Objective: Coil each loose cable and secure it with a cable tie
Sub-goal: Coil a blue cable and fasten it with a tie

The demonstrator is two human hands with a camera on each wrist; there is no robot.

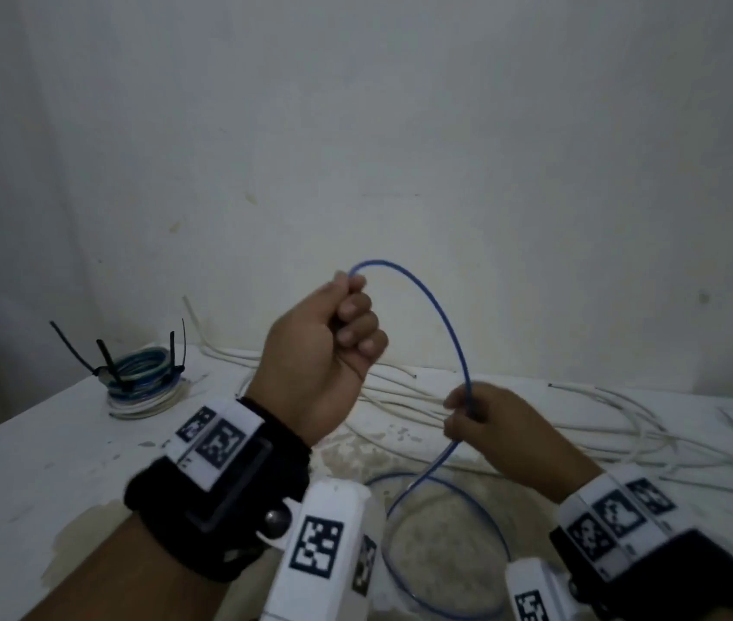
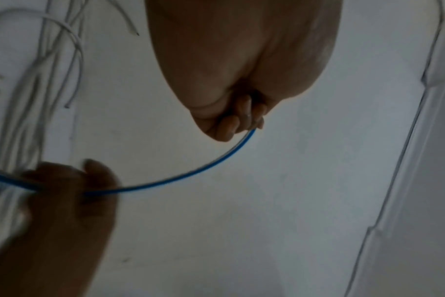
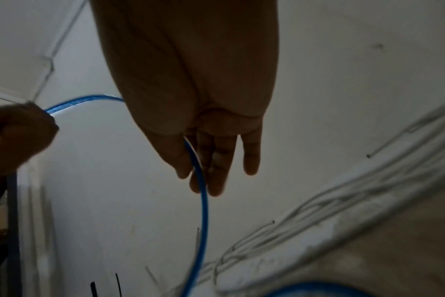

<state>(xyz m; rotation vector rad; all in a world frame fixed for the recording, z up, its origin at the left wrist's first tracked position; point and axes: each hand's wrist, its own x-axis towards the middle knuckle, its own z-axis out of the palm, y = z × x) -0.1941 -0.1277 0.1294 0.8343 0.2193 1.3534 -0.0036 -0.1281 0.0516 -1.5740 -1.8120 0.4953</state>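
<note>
1. Left hand (image 1: 324,351), centre of the head view, fisted round the blue cable (image 1: 438,316); right hand (image 1: 485,419) pinches it lower right, a loop lying on the counter (image 1: 41,463). Tied coils (image 1: 145,383) sit at left, white cables (image 1: 602,423) at right.
2. Left wrist view: fingers (image 2: 229,124) curl over the cable's end.
3. Right wrist view: thumb and fingers (image 3: 216,170) pinch the cable mid-frame.

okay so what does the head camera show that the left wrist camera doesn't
Only the head view shows the stack of coiled cables bound with black cable ties at the table's back left, and the thin blue cable's lower loop lying on the white table. Only the left wrist view shows the left hand's fingertips from below. Both show the left hand and right hand gripping the cable, and loose white cables.
</note>
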